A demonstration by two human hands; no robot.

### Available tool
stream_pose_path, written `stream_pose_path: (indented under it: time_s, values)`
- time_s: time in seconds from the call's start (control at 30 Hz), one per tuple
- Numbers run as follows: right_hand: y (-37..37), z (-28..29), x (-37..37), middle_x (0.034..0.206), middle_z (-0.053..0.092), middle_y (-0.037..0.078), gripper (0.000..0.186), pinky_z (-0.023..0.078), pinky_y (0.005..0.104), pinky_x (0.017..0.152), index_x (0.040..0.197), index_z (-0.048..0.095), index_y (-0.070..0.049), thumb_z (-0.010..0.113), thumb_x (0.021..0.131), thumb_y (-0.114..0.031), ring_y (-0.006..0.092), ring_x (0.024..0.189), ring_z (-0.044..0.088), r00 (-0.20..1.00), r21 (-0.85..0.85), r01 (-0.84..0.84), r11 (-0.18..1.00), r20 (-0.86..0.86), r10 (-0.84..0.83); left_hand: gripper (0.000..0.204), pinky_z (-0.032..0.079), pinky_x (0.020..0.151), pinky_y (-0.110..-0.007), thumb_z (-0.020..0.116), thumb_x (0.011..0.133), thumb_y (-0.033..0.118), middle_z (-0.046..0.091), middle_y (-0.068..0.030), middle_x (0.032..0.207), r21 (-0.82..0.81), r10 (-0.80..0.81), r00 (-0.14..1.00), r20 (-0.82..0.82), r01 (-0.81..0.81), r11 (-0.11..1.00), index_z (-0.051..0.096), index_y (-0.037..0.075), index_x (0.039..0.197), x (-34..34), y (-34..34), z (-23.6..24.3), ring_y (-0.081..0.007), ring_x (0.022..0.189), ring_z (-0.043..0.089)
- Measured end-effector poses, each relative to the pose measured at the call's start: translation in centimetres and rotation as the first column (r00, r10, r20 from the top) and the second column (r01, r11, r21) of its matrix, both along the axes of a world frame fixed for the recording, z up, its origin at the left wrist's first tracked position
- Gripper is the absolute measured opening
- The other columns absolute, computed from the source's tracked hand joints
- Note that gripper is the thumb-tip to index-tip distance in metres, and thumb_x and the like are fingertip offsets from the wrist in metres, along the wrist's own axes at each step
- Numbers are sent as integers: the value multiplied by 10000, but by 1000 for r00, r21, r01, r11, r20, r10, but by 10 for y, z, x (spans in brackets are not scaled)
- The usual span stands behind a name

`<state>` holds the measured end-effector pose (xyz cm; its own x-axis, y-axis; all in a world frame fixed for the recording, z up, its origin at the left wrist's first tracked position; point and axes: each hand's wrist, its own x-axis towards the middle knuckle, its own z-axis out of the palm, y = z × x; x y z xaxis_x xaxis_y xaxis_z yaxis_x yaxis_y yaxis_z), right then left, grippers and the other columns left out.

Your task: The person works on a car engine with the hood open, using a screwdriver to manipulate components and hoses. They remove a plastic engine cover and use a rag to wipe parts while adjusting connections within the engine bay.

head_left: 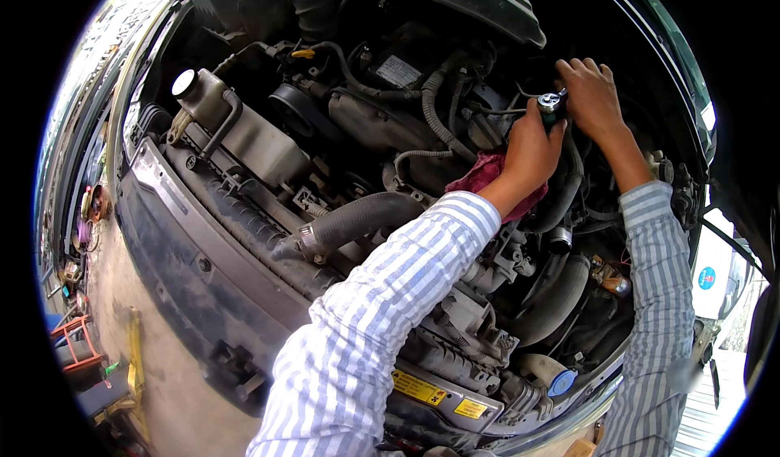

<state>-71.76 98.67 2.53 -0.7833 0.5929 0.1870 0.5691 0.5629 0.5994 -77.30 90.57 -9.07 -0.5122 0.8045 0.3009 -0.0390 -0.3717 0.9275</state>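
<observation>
In the head view, my left hand (528, 152) is closed around a chrome-topped tool with a dark body (551, 103), which looks like a ratchet, over the right part of an open engine bay. My right hand (597, 103) is just beside and above it, fingers curled next to the tool's head; what they grip is hidden. A red cloth (486, 166) lies under my left wrist, among hoses and wiring. A corrugated hose (443, 116) runs to the left of my hands.
A translucent reservoir (260, 148) sits at the left of the bay, behind the front panel (203, 238). A thick hose (361, 221) crosses below the engine. A blue-capped filler neck (544, 372) is at the lower right. Assorted items, including an orange frame (73, 335), stand outside at left.
</observation>
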Motion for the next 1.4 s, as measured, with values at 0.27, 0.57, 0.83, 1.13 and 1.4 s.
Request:
stream_pose_path:
  time_s: [0.27, 0.57, 0.83, 1.13, 1.4]
  values:
    - [-121, 15, 34, 876, 679, 127, 167, 559, 379, 625, 1041, 663, -67, 685, 896, -148, 297, 727, 710, 957, -219, -187, 958, -262, 127, 267, 522, 725, -405, 663, 960, 162, 692, -177, 881, 13, -73, 993, 88, 72, 997, 561, -19, 1128, 4, 15, -15, -285, 820, 676]
    - [-7, -5, 30, 826, 714, 84, 239, 457, 256, 523, 971, 669, -56, 672, 959, -294, 131, 565, 600, -479, -393, -614, 684, -504, -719, 350, 515, 723, -410, 531, 1058, 306, 681, -188, 880, -113, -114, 987, -114, 101, 988, 513, -29, 1158, -3, -7, 1, -331, 810, 670]
    - [-90, -78, 25, 998, 688, 68, 153, 490, 359, 860, 952, 679, -67, 753, 834, -130, 254, 981, 617, 498, 10, -483, 876, -820, 284, 254, 508, 728, -319, 617, 1012, 225, 578, -31, 914, 133, -185, 982, -24, 187, 973, 513, 44, 1156, -3, -6, -10, -197, 810, 600]
    - [-27, -49, 22, 1042, 737, 106, 245, 520, 290, 774, 1016, 718, -16, 621, 985, -239, 154, 844, 673, -220, -358, -715, 601, -700, -679, 243, 511, 787, -375, 681, 952, 155, 651, -209, 1073, 15, -3, 954, -300, 8, 1000, 553, -6, 1081, -1, -5, -6, -300, 969, 672]
    - [-49, -50, 26, 1157, 720, 140, 256, 515, 355, 967, 1008, 705, 11, 630, 1002, -233, 262, 1086, 684, 46, -385, -707, 593, -862, -506, 301, 531, 706, -422, 622, 987, 213, 694, -227, 915, -89, -95, 960, -263, 74, 993, 489, -18, 1128, 3, -5, -10, -377, 825, 691]
